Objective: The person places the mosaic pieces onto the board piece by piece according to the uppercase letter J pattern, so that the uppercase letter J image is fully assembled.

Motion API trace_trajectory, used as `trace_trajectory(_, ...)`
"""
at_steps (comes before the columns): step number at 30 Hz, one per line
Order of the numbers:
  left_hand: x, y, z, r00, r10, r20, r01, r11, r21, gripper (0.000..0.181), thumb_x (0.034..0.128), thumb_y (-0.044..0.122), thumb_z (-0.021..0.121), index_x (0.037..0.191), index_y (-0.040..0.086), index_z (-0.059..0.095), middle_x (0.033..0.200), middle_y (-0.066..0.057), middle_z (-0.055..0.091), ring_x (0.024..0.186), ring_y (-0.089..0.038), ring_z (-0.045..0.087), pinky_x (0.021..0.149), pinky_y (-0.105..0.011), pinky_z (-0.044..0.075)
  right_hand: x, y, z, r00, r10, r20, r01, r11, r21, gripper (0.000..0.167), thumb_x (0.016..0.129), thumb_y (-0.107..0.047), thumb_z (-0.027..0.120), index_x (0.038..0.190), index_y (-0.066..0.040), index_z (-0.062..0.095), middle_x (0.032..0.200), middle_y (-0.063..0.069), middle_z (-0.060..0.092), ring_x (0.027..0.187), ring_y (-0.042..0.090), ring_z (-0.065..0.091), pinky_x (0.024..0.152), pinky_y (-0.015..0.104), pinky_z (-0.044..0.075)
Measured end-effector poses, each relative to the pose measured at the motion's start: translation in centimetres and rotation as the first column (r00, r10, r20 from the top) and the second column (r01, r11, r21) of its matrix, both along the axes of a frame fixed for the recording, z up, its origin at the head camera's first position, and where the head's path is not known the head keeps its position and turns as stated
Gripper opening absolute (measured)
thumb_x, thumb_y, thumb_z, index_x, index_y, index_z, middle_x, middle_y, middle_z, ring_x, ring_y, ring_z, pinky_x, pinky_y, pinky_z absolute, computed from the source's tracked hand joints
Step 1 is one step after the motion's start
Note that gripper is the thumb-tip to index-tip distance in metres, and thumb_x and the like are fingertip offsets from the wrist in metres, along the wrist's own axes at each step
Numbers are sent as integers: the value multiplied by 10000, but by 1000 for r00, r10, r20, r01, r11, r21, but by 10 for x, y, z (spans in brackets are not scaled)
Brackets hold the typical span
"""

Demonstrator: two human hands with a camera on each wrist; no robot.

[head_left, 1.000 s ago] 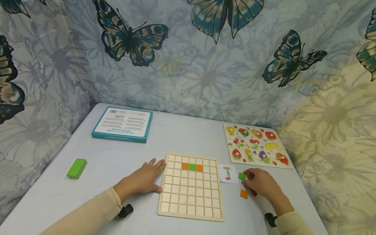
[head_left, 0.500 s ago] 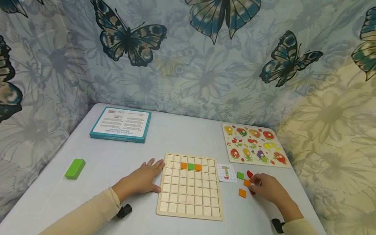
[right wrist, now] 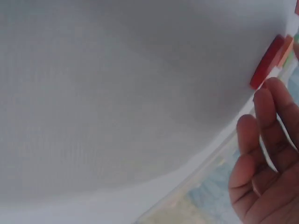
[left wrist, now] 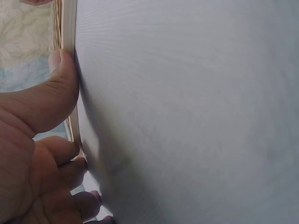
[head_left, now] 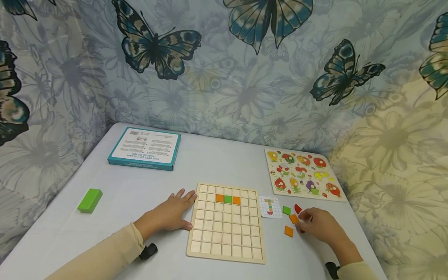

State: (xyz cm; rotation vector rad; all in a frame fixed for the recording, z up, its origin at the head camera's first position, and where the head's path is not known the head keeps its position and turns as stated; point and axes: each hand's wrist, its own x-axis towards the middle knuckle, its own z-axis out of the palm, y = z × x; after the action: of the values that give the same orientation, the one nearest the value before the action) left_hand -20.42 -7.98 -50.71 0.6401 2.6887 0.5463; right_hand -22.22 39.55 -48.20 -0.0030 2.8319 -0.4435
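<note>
My left hand (head_left: pixel 172 212) lies on the table with fingers spread, its thumb and fingertips against the left edge of a wooden grid board (head_left: pixel 226 237). Near the board's top, an orange tile (head_left: pixel 219 198), a green tile (head_left: pixel 228 199) and another orange tile (head_left: pixel 236 200) sit in a row. My right hand (head_left: pixel 320 225) hovers low over loose pieces, fingers loosely bent. By its fingertips lie an orange tile (head_left: pixel 294 219) and a red curved piece (head_left: pixel 298 209). A second red piece (right wrist: pixel 268 61) is partly hidden under the hand. A loose green tile (head_left: pixel 286 210) and orange tile (head_left: pixel 288 231) lie beside.
A pattern card (head_left: pixel 270 207) lies right of the board. Behind it rests a fruit puzzle board (head_left: pixel 304 173). A teal-edged box (head_left: pixel 144 148) lies at the back left, and a green block (head_left: pixel 90 200) at the left. A butterfly-patterned wall (head_left: pixel 224 97) borders the table.
My right hand has drawn back from the loose green tile toward the lower right, uncovering an orange tile and a red piece. In the last half second it barely moves. My left hand stays put.
</note>
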Motion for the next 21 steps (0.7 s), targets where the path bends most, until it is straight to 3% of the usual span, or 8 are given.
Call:
trace_trajectory(4,0,0,1,1000,3,3,-3,1000,12,958,782,434,784,1517,18,332,1593,-121,239,1448,-423,130,1123,-598,171,0,-3,-1,1000,-7,-14,7,1000,1,428,738,-424,837,930,-68,696,818,10,595,695,177,510,602,333,449)
trace_trajectory(10,1,0,-2,1000,5,13,-6,1000,19,971,779,449,781,1524,27,321,1596,-112,229,1450,-417,120,1127,-596,159,1,-3,-1,1000,-19,0,19,1000,-3,291,785,-271,807,942,-52,698,797,11,595,692,179,518,579,316,461)
trace_trajectory(15,0,0,-3,1000,3,10,-3,1000,11,976,775,461,777,1523,29,324,1597,-113,230,1449,-420,122,1124,-599,166,-5,-11,13,1000,9,-25,-9,1000,-30,269,799,-229,787,994,-58,714,849,17,606,711,193,535,577,317,476)
trace_trajectory(18,-1,0,-3,1000,3,8,-3,1000,9,974,777,463,774,1524,29,323,1597,-111,229,1450,-418,123,1125,-598,167,-10,-37,18,995,87,-53,-89,995,-42,248,806,-229,795,998,-92,722,860,-1,607,722,176,536,581,313,485)
trace_trajectory(21,-2,-1,-2,1000,3,6,-3,1000,7,974,778,466,772,1524,31,322,1598,-109,227,1450,-417,122,1126,-595,166,-14,-74,15,976,192,-102,-197,980,-42,195,803,-202,794,973,-136,725,848,-40,601,728,147,543,617,305,490)
